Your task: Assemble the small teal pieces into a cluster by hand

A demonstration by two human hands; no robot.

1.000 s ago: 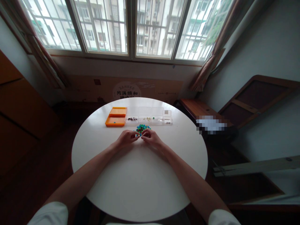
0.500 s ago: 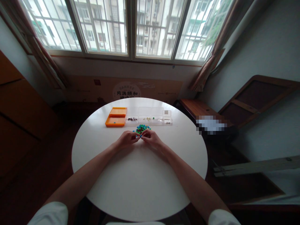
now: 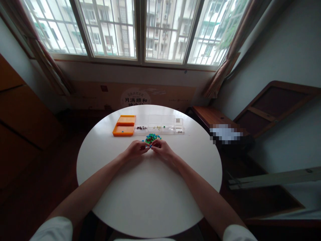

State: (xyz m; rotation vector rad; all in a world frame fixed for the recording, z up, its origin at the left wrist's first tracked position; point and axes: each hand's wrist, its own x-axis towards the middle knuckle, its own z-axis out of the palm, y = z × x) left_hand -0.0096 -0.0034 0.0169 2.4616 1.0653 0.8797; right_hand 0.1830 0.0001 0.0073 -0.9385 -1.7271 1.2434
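Observation:
My left hand (image 3: 137,148) and my right hand (image 3: 162,147) meet fingertip to fingertip over the white round table. Between them they pinch a small blue piece (image 3: 150,146), perhaps a toy brick; its exact shape is too small to make out. Just beyond the fingers lies a pile of small green, blue and brown pieces (image 3: 152,137), partly hidden by my hands. Behind the pile stand clear plastic boxes (image 3: 162,131) with dark bits, pale bits and a green piece in separate compartments. Left of them is an open orange box (image 3: 123,134) with a tiny blue piece inside.
The white table (image 3: 147,197) has a rounded edge all about. A wooden bench (image 3: 209,115) with a blurred-out item on it is to the right. Beyond the table are a printed cardboard panel (image 3: 173,97) and a barred window.
Almost nothing differs. Both hands keep their pinch on the blue piece in the same spot, with only a slight shift of the fingers.

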